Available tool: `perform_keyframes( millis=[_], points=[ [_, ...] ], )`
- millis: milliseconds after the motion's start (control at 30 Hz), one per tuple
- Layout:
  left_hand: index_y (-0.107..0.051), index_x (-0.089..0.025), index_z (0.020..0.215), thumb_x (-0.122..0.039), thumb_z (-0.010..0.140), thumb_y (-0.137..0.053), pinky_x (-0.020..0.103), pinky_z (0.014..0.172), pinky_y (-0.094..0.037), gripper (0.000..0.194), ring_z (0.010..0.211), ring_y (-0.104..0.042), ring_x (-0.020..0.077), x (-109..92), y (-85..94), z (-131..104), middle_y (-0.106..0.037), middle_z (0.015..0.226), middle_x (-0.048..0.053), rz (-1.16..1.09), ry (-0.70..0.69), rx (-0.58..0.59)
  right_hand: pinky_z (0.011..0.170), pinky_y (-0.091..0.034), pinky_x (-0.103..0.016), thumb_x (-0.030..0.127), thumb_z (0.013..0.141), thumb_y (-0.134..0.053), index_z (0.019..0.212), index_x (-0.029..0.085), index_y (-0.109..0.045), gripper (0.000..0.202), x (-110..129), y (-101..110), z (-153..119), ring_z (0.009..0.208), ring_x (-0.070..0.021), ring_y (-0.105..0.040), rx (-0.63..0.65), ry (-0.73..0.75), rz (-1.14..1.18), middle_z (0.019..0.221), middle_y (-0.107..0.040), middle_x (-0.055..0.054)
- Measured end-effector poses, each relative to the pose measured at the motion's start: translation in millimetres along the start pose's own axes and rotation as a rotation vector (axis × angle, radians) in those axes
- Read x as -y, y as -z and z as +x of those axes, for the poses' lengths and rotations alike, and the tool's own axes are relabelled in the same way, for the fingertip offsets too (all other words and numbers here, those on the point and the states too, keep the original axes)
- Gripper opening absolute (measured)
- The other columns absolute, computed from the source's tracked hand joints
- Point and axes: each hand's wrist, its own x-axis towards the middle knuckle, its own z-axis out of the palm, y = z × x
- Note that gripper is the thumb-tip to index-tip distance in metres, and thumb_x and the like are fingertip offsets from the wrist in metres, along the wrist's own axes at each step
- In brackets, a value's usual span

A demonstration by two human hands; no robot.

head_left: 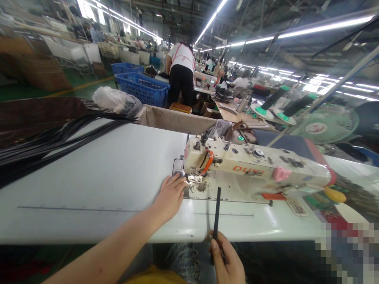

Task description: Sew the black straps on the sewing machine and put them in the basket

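Note:
A white sewing machine (254, 161) with orange lettering stands on the pale worktable (118, 173). My left hand (173, 193) lies with fingers stretched out beside the needle plate (195, 179), its fingertips near the presser foot area. What lies under those fingers, if anything, is hidden. At the table's front edge my right hand (226, 258) pinches a narrow black strip (217, 209) between thumb and fingers. The strip's free end points up and away, toward the machine bed, a little right of the needle.
Many long black strips (74, 138) lie across the table's left side. Behind it are a white plastic bag (117, 98), blue crates (145, 88) and a bending person (181, 71). Thread cones (274, 98) and a fan (328, 122) stand at the right. A ruler line (103, 210) runs along the front.

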Motion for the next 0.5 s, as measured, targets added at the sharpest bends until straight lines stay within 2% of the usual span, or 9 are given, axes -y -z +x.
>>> perform_keyframes(
  millis=[133, 233, 367, 500],
  points=[
    [-0.07, -0.025, 0.123, -0.011, 0.094, -0.047, 0.058, 0.127, -0.029, 0.04, 0.151, -0.043, 0.0273, 3.8, 1.5, 3.6, -0.065, 0.147, 0.004, -0.041, 0.012, 0.015, 0.099, -0.059, -0.031, 0.054, 0.097, -0.062, 0.122, 0.019, -0.078, 0.045, 6.5, -3.9, 1.7, 0.106, -0.0253, -0.077, 0.02, 0.024, -0.031, 0.117, -0.08, -0.011],
    [-0.073, -0.026, 0.115, -0.012, 0.088, -0.054, 0.057, 0.126, -0.033, 0.036, 0.146, -0.049, 0.0286, 15.5, 2.5, 14.2, -0.071, 0.138, 0.005, -0.117, 0.032, -0.024, 0.098, -0.06, -0.031, 0.054, 0.097, -0.061, 0.122, 0.02, -0.078, 0.045, 14.3, -7.0, 3.2, 0.104, -0.0254, -0.077, 0.029, 0.037, -0.026, 0.115, -0.08, -0.011],
    [-0.074, -0.022, 0.115, -0.013, 0.085, -0.055, 0.046, 0.122, -0.042, 0.037, 0.134, -0.06, 0.0271, 37.5, 6.6, 45.4, -0.07, 0.134, 0.009, -0.191, 0.04, -0.068, 0.094, -0.06, -0.03, 0.051, 0.098, -0.06, 0.124, 0.019, -0.076, 0.044, 26.4, -13.2, 4.6, 0.1, -0.0252, -0.077, 0.05, 0.042, -0.028, 0.111, -0.081, -0.012],
    [-0.073, -0.019, 0.121, -0.016, 0.084, -0.058, 0.042, 0.121, -0.042, 0.04, 0.134, -0.059, 0.0266, 51.6, 8.8, 83.2, -0.065, 0.141, 0.01, -0.205, 0.035, -0.068, 0.082, -0.06, -0.026, 0.045, 0.103, -0.052, 0.139, 0.017, -0.066, 0.047, 39.6, -20.7, 7.6, 0.081, -0.0205, -0.074, 0.222, 0.078, -0.075, 0.091, -0.077, -0.008]
  ],
)
